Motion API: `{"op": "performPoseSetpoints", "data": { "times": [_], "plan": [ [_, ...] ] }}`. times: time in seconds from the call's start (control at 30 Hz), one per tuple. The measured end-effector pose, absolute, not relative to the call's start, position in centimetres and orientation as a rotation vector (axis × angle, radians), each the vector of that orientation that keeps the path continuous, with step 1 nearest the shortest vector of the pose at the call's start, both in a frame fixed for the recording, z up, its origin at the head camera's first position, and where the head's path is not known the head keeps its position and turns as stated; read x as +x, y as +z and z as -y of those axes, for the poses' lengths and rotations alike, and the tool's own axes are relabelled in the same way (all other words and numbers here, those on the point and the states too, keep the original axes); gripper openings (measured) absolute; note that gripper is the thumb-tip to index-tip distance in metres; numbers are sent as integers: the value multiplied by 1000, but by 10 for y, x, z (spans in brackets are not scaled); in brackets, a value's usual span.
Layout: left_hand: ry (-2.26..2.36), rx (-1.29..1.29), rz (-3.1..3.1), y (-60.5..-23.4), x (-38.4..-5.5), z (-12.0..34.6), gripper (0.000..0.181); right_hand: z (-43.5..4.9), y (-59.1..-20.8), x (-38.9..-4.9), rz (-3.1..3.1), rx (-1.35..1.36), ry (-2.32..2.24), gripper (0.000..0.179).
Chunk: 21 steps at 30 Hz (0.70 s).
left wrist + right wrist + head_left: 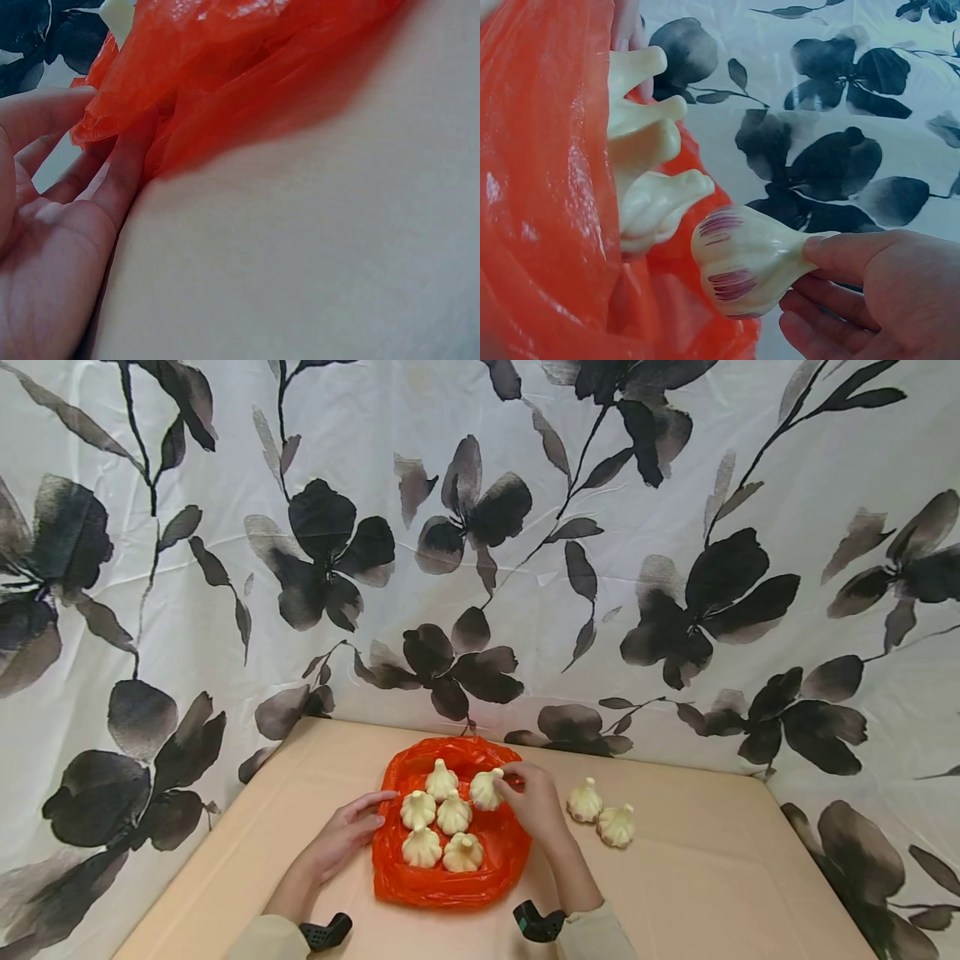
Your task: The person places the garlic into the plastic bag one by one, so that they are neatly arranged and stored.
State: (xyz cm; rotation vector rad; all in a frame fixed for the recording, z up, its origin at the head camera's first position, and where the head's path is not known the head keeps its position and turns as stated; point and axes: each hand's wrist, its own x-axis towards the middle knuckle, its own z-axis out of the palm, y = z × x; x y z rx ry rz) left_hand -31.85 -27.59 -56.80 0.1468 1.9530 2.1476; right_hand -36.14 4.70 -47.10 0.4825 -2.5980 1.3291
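A red plastic bag [498,868] lies spread wide on the table with several pale garlic bulbs [422,847] inside. At its left rim, my left hand [341,839] holds the plastic; the left wrist view shows the bag's edge [112,112] between thumb and fingers. My right hand [538,802] pinches another garlic bulb [742,262] by its stem, over the bag's upper right part. Purple streaks mark this bulb's round end in the right wrist view. Two more garlic bulbs [584,800] [617,826] sit side by side on the table, right of the right hand.
The table [697,877] has a pale tan cover. Behind and beside it hangs a white cloth [540,610] with dark flower prints. Black devices [327,932] [538,922] are worn on both wrists.
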Motion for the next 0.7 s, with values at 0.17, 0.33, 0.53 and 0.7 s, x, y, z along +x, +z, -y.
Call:
{"op": "performPoseSetpoints", "data": {
  "times": [0.17,0.33,0.53,0.7],
  "plan": [
    [2146,190,-1958,-570,-320,276,49,-40,-476,-369,2593,506,1307,15],
    [2153,186,-1951,-571,-321,276,49,-35,-482,-376,2598,519,1304,13],
    [2149,220,-1971,-573,-320,277,51,-27,-486,-382,2601,505,1277,14],
    [2161,242,-1959,-574,-321,278,52,-21,-489,-387,2626,459,1262,16]
  ]
}}
